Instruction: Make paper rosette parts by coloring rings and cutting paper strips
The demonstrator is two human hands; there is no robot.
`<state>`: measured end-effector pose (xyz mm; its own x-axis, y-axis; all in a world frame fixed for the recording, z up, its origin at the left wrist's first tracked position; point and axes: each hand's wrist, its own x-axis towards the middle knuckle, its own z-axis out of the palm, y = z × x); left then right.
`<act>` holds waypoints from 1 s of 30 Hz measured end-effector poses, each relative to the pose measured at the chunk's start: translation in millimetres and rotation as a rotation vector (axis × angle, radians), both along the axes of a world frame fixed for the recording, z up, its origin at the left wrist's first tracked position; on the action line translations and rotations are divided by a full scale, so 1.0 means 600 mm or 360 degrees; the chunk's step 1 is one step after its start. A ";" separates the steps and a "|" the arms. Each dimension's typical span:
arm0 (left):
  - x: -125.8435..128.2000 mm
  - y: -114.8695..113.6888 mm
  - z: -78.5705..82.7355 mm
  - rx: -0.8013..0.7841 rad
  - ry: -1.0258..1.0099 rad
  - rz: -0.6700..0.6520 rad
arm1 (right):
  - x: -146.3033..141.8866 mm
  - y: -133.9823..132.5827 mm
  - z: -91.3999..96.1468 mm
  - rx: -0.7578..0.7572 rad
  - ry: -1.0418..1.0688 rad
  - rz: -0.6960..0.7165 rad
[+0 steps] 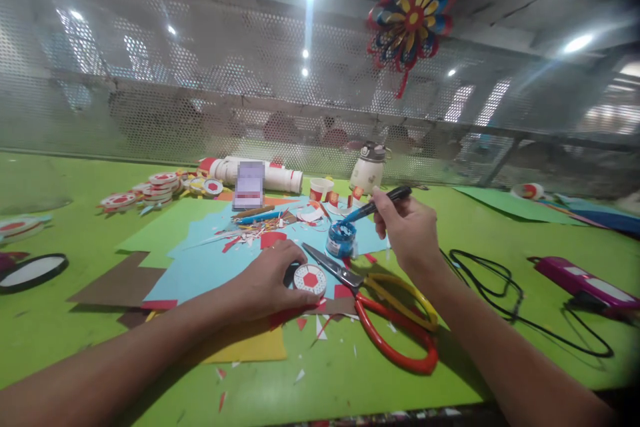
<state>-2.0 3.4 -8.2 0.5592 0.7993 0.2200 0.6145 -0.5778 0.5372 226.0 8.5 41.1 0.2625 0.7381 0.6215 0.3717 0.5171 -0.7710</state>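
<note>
My left hand (270,273) is closed around the edge of a small white round disc (309,279) with a red hexagon and small dots on its face. In my right hand (407,227) I pinch a paintbrush (373,205) with a dark handle. The brush tip reaches into an open glass jar of blue paint (341,243), which stands on light blue paper (190,273). Between my hands lie large scissors (357,283), blades apart, with one red and one yellow handle loop. Paper scraps (255,233) are scattered beyond my left hand.
A phone (249,187) stands upright at the back, before white paper rolls (285,179). Paper cups (320,188) and a bottle (369,167) are behind the jar. Decorated discs (163,190) are piled left. A purple power strip (583,283) with black cord lies right.
</note>
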 end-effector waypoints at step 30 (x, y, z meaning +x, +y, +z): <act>0.001 0.001 0.005 0.0028 0.0015 -0.0045 | -0.059 -0.056 -0.029 -0.0203 -0.0217 0.0308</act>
<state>-1.6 4.2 -5.4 0.5836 0.7792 0.2285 0.6027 -0.6043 0.5212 190.6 -25.1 23.6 0.0294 0.8410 0.5403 0.3804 0.4904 -0.7841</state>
